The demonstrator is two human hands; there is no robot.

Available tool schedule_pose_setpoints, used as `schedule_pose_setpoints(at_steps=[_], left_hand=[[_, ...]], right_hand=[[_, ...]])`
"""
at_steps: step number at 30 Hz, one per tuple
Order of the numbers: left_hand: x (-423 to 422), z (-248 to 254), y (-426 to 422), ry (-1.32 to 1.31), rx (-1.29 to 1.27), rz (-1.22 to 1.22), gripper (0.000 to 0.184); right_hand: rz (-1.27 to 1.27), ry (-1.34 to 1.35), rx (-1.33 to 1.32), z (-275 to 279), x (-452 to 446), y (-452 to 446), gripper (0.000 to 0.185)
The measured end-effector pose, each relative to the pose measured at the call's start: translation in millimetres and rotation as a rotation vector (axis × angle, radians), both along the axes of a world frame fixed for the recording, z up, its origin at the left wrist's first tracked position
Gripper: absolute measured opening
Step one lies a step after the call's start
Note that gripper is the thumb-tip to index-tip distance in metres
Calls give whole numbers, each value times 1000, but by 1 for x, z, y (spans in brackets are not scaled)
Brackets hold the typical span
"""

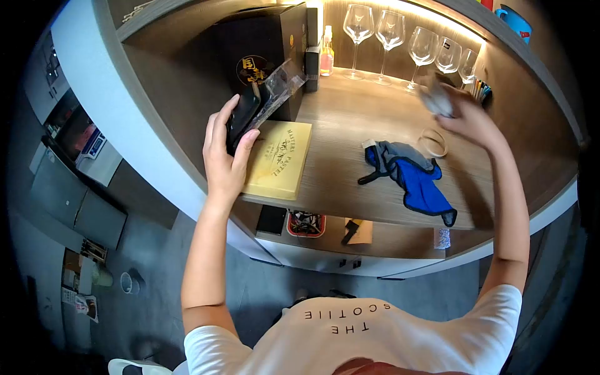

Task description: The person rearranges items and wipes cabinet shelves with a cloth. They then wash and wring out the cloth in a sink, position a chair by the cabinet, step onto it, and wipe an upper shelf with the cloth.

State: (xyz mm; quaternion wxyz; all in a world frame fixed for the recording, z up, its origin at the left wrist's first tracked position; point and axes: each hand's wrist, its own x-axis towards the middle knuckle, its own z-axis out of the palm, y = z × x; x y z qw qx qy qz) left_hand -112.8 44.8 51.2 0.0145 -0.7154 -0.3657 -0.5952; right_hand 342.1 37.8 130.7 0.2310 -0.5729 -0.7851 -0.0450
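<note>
My left hand (226, 147) is closed around a black flat object (243, 117), held just above a yellow box (278, 159) lettered "MASTERS PASTEL". Beside it, a clear plastic packet (280, 87) slants up; whether my fingers grip that too is hidden. My right hand (467, 117) is raised over the right part of the shelf, its fingers closed on a pale grey thing (437, 100) blurred by motion. Below that hand lie a beige ring (432, 143) and a blue and grey cloth piece with black edging (412, 177).
Several wine glasses (390, 39) line the back of the shelf, near a small pink bottle (327, 56). A large black box (262, 47) stands at the left. Pens (481, 91) are at the right. On the lower shelf sits a red-rimmed basket (306, 224).
</note>
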Motion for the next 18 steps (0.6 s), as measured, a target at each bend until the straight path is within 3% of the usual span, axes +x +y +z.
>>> schedule_pose_setpoints(at_steps=[2, 4, 6, 10, 11, 13, 15, 18], left_hand=[[-3, -3, -10, -19, -2, 9, 51], [-6, -10, -19, -37, -17, 8, 52], [-16, -15, -37, -24, -52, 5, 53], [-42, -33, -74, -41, -106, 16, 54], [-48, -36, -85, 2, -94, 51, 55], [-60, -50, -100, -9, -80, 89, 55], [-68, -65, -110, -105, -80, 110, 54], [-69, -76, -125, -202, -156, 139, 54]], right_hand=[[128, -132, -89, 20, -80, -6, 35], [173, -229, -96, 27, -106, -6, 32], [153, -320, 31, 21, -100, 7, 32], [-46, -540, -17, -10, -17, 28, 31], [-55, -547, -19, -18, -3, 22, 31], [32, -317, -338, -36, 14, 4, 39], [-46, -304, -334, -62, 24, -2, 42], [-12, -200, -395, -46, 14, -19, 44]])
